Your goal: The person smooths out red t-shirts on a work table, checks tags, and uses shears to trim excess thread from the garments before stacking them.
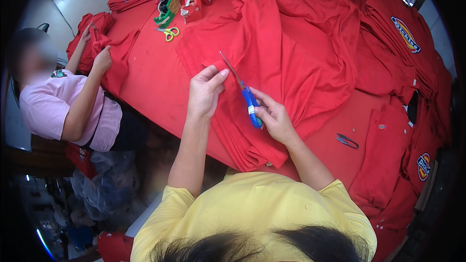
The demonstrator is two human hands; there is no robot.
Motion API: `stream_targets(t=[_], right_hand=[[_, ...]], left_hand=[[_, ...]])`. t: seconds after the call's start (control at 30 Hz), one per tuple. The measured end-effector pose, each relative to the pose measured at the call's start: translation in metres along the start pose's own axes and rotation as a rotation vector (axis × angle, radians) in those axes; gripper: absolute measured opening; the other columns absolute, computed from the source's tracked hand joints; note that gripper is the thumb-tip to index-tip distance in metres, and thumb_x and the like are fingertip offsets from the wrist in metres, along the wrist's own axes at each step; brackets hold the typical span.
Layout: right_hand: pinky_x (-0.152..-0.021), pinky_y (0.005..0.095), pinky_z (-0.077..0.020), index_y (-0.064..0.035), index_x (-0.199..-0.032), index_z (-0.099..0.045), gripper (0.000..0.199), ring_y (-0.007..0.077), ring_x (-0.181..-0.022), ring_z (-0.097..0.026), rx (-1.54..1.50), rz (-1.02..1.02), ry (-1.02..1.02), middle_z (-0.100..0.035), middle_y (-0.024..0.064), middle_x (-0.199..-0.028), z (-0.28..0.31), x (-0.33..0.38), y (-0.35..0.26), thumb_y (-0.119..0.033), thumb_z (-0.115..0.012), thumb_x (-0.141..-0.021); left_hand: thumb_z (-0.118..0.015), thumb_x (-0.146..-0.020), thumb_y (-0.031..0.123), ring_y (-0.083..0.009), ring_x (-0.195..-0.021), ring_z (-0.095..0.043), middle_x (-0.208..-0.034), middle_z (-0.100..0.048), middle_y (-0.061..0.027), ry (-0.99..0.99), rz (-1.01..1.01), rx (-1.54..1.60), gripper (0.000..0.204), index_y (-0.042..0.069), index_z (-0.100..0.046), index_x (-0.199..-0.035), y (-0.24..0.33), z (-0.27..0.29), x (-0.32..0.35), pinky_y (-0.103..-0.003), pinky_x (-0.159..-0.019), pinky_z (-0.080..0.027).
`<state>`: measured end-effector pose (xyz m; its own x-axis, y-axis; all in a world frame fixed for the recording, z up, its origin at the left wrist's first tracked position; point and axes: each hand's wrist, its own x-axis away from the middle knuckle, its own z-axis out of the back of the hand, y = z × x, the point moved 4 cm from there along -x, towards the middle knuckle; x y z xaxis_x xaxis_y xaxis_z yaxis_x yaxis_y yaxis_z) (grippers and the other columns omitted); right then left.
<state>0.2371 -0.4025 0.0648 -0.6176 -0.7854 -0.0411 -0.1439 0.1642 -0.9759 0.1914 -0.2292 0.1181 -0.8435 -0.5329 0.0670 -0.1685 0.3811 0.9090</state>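
Observation:
My right hand (pixel 275 119) grips a pair of blue-handled scissors (pixel 250 104), their thin blades pointing up and to the left. My left hand (pixel 206 90) is closed in a pinch at a red garment (pixel 257 43), its fingertips just left of the blades. How much cloth lies between those fingers is hard to see. The garment spreads in loose folds over the table, beneath both hands and down to its near edge. Whether the scissor blades touch the cloth cannot be told.
On the red table (pixel 155 85) are yellow-handled scissors (pixel 170 34), a green tape dispenser (pixel 167 9), a red tape dispenser (pixel 193 7) and dark thread snips (pixel 347 140). Folded red garments (pixel 378 150) pile along the right and far sides. At left, another person (pixel 73 102) handles red cloth.

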Motion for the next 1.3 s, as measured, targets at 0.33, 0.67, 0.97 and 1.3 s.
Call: stream_targets(t=[0.33,0.67,0.97,1.3], right_hand=[[-0.057,0.0184,-0.0461,-0.0017,-0.137,-0.040,0.043,0.0079,-0.068,-0.055,-0.245,0.008,0.079,-0.058,0.0054,-0.093,0.005,0.009,-0.002,-0.008,-0.046,-0.095],[-0.070,0.0298,-0.0454,0.0010,-0.132,-0.045,0.049,0.0222,-0.073,-0.056,0.556,0.238,0.113,-0.056,0.0132,-0.085,0.001,0.024,-0.017,-0.012,-0.061,-0.087],[-0.068,0.0272,-0.0451,-0.0010,-0.135,-0.043,0.050,0.0154,-0.072,-0.054,0.450,0.227,0.085,-0.055,0.0104,-0.084,0.001,0.019,-0.017,-0.009,-0.058,-0.089],[-0.053,0.0202,-0.0465,-0.0016,-0.139,-0.039,0.044,0.0091,-0.063,-0.055,-0.167,-0.061,-0.045,-0.059,0.0075,-0.091,0.002,0.015,0.000,-0.007,-0.044,-0.096]], left_hand=[[-0.059,-0.086,-0.002,-0.0150,-0.090,-0.063,-0.102,-0.065,-0.0091,-0.001,-0.019,0.039,0.025,-0.004,-0.060,-0.111,0.004,-0.005,-0.001,-0.027,-0.078,-0.050],[-0.059,-0.085,-0.003,-0.0135,-0.092,-0.061,-0.103,-0.065,-0.0087,0.019,-0.072,-0.039,0.027,-0.004,-0.060,-0.111,0.004,0.001,-0.003,-0.026,-0.080,-0.048],[-0.062,-0.083,-0.001,-0.0099,-0.086,-0.058,-0.097,-0.064,-0.0039,-0.011,-0.045,-0.129,0.031,-0.001,-0.060,-0.114,0.004,0.000,0.002,-0.024,-0.077,-0.046],[-0.064,-0.083,0.000,-0.0056,-0.077,-0.056,-0.093,-0.064,-0.0013,-0.028,-0.055,-0.106,0.031,-0.001,-0.060,-0.114,0.005,-0.001,0.004,-0.020,-0.069,-0.043]])
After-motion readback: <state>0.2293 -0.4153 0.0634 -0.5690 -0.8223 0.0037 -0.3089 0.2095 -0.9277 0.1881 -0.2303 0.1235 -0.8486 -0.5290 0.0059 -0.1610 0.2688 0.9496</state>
